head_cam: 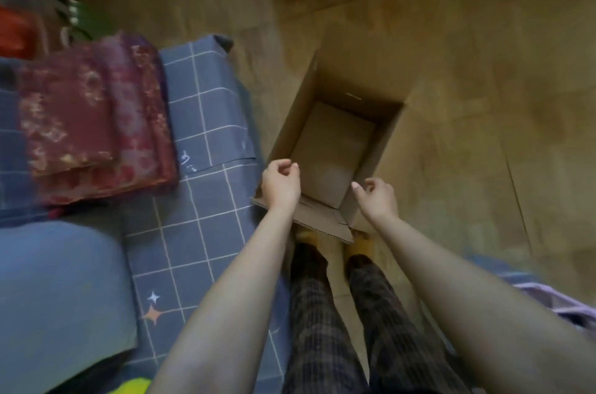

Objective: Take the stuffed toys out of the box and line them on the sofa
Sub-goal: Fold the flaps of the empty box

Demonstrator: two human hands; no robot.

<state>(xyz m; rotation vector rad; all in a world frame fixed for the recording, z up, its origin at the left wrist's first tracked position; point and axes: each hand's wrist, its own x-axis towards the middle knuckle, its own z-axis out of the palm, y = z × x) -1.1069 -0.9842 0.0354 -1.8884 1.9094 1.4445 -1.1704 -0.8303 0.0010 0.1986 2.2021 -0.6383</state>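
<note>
A plain brown corrugated cardboard box [335, 148] stands open on the wood-grain floor [483, 71], its smooth bottom bare; no stuffed toys show anywhere. The left hand [280, 182] hovers over the box's near-left corner, its grip loosely curled around nothing. The right hand [377, 195] hangs by the near-right wall, fingers half bent, also holding nothing. Left of the box lies the sofa's blue grid-patterned cover [206, 122], bearing folded maroon floral cushions [93, 122]. Motion blur smears the edges.
</note>
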